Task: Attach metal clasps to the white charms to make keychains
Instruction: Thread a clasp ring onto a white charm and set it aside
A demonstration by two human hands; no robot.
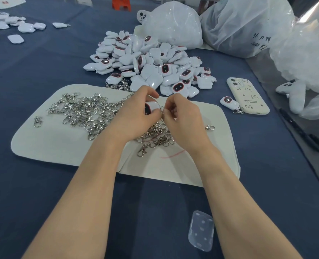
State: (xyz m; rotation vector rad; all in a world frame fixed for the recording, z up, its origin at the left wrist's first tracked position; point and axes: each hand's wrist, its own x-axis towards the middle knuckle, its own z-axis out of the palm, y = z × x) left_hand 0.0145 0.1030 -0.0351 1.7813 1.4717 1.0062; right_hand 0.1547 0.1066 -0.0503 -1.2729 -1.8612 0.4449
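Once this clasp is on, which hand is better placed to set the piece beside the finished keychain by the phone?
Probably the right hand: it pinches the clasp and is nearer the finished keychain beside the phone. The left hand grips the charm, farther off.

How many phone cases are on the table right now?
2. A cream case lies right of the charm pile; a clear case lies low in view, right of centre. The bags could hide more.
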